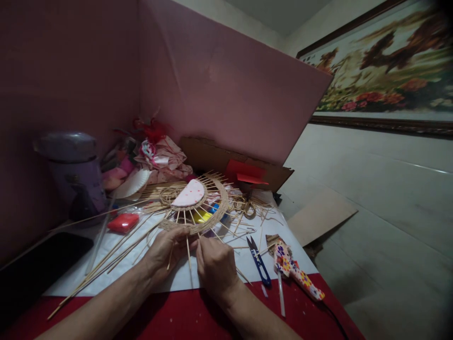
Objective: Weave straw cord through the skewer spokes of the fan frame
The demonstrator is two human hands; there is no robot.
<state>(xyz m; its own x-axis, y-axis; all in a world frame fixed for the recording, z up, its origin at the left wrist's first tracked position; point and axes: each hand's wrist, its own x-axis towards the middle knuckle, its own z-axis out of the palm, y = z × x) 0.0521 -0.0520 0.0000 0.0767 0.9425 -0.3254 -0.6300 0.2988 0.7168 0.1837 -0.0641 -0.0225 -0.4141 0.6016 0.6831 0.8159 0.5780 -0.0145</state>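
Where everything crowds onto one bench (170, 321), the round stick frame (194, 192) lies near the middle, spokes fanned outward, and those long ends could catch on the clutter if it is turned. Taking its centre as the clock's, the left hand (171, 250) is at seven, its grip holding the woven band. The right hand (216, 262) is just past five, its grip drawn narrow at the band's lower edge; whether a spoke or a strand is pinched, I cannot tell. Pulling too hard there could bow or snap a thin spoke, while slack winding could leave the band loose and the spokes unevenly spaced. At four o'clock lies the glue gun (300, 281); if it is hot, a straying forearm could be burned. The snips (261, 269), slightly nearer, could prick a sliding wrist. Loose sticks (79, 285) toward eight could roll beneath the left arm.
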